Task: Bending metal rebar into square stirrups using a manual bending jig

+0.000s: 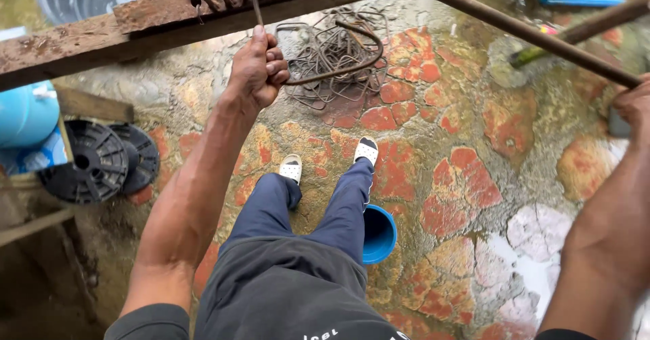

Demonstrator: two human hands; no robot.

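The left hand (pixel 259 69) is fisted on a thin rusty rod (pixel 325 72) just below the rusty bench edge (pixel 101 38) – likely for bending leverage – while the right hand (pixel 633 106), fingers hidden so I cannot tell its grip, meets the long bar (pixel 514 32) – apparently steadying it

The thin rod (pixel 256 5) in my left hand (pixel 257 69) was bare steel, brown and matt with rust. The long bar (pixel 514 32) my right hand (pixel 633 106) met was the same rusty metal, rough along its length. The beam (pixel 88 42) in front of me looked like flaking, pitted iron, crusted orange-brown. The wire tangle (pixel 335 55) on the ground was dull grey-brown metal. The floor (pixel 460 184) was rough stone paving, red and ochre patches in grey mortar, damp and slightly shiny. The spools (pixel 98 160) were matt black plastic, the blue bucket (pixel 378 234) smooth plastic, my trousers (pixel 291 272) soft matt cloth.
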